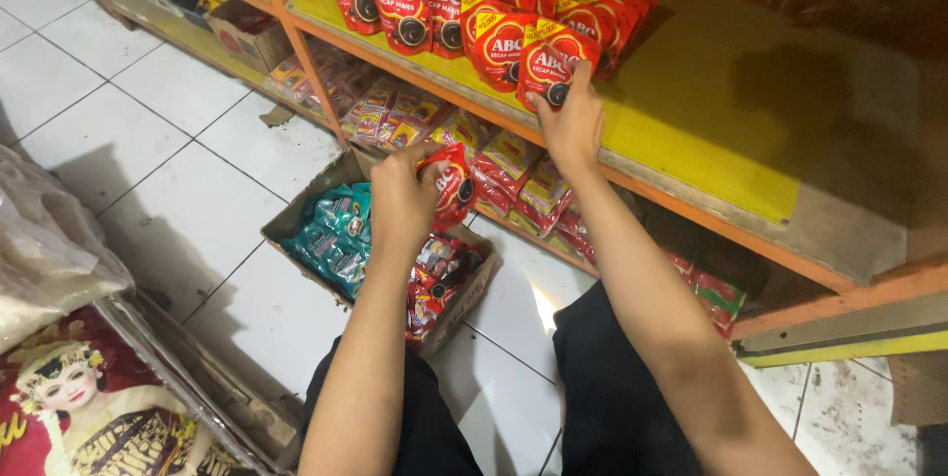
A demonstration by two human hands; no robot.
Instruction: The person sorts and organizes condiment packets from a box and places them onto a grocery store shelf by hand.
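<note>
The right hand [575, 125] closes its fingers on a red sauce pouch [546, 66] at the front edge of the yellow shelf [691, 130], while the left hand [403, 198] grips a second red pouch [454, 185] above the cardboard box [296, 224] on the floor. These pouches look soft, light and slick. Pinching them at the flat top seam probably holds best.

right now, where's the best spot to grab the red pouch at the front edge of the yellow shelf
Probably the lower body of the red pouch, from the front: it stands upright at the shelf edge, where the right hand already holds it; other pouches crowd behind.
</note>
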